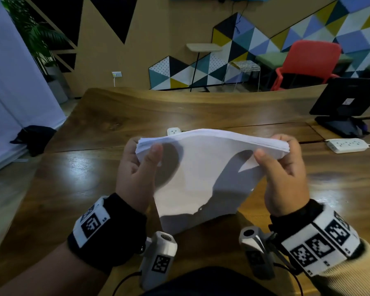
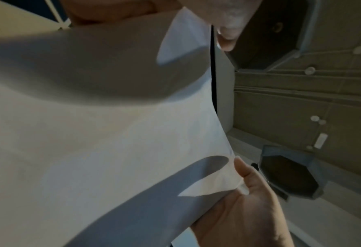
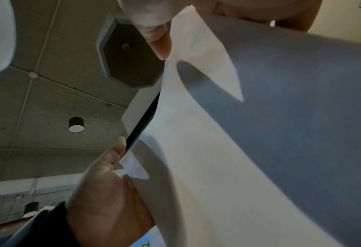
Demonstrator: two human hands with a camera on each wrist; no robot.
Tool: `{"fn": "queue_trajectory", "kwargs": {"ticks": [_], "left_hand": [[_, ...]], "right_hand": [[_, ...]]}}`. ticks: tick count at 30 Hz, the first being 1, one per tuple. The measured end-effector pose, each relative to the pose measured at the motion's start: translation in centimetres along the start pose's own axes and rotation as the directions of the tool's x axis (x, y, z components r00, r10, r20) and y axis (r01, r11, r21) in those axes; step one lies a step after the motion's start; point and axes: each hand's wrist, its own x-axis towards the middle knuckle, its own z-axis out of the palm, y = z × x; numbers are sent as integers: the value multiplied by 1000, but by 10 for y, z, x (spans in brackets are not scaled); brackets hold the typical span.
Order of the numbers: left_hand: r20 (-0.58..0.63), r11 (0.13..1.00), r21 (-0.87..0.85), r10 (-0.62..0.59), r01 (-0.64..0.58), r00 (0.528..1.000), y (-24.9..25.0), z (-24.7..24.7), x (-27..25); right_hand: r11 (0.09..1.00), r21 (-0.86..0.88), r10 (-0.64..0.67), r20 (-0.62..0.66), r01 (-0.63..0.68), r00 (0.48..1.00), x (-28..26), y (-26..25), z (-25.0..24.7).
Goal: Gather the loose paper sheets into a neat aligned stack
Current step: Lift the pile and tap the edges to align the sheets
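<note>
Desk [image 1: 98, 116]: broad dark wood, glossy, filling most of the head view. On it, far right, a black monitor [image 1: 348, 97] on its stand and a white power strip [image 1: 347, 145]; a small socket plate [image 1: 174, 131] just behind the paper. Beyond the desk, a red chair [image 1: 308, 60] against a wall of coloured triangles, and a potted plant [image 1: 39, 37] at far left.

Paper stack [image 1: 201, 178]: all sheets appeared gathered into one white wad, held upright over the desk in front of the person, lower edge down toward the desk; whether it touched the wood could not be told. Top edge ran left to right between the hands and bowed upward in the middle, its layers fanned slightly at both ends.

Left hand [image 1: 135, 174]: gripped the stack's upper left corner, thumb on the near face, fingers behind. Right hand [image 1: 284, 174]: pinched the upper right corner the same way; the wrist views showed each thumb pressed on the sheet.

Judgement: both hands sat equally near, one at either end of the long top edge, so a downward tap on the desk would likely square the sheets.
</note>
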Motion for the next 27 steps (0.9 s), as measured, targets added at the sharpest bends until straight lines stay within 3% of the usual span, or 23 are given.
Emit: {"fn": "queue_trajectory", "kwargs": {"ticks": [5, 9, 13, 16, 20, 22, 24, 25, 27], "left_hand": [[-56, 958, -170, -242, 230, 969, 5, 9, 12], [-29, 949, -180, -269, 259, 963, 9, 11, 11], [-16, 945, -154, -294, 288, 956, 10, 10, 11], [43, 963, -142, -225, 229, 973, 7, 9, 11], [230, 998, 13, 59, -64, 972, 3, 3, 4], [204, 983, 125, 106, -133, 973, 2, 3, 4], [185, 958, 189, 180, -215, 966, 3, 7, 1], [187, 944, 212, 214, -252, 959, 5, 10, -1], [222, 923, 237, 253, -304, 942, 8, 17, -5]], "right_hand": [[997, 45, 69, -169, -62, 983, 4, -5, 10], [996, -21, 76, -310, -86, 948, 11, -3, 12], [991, -90, 63, -360, -102, 931, 15, -6, 15], [987, -133, 31, -377, -87, 926, 16, -8, 16], [987, -144, 12, -380, -71, 925, 17, -9, 15], [973, -221, -26, -375, -62, 927, 20, -10, 13], [910, -413, -197, -353, 37, 915, 24, -15, 12], [829, -544, -329, -294, 126, 897, 23, -19, 12], [557, -746, -527, 23, 365, 850, 20, -26, 11]]}}
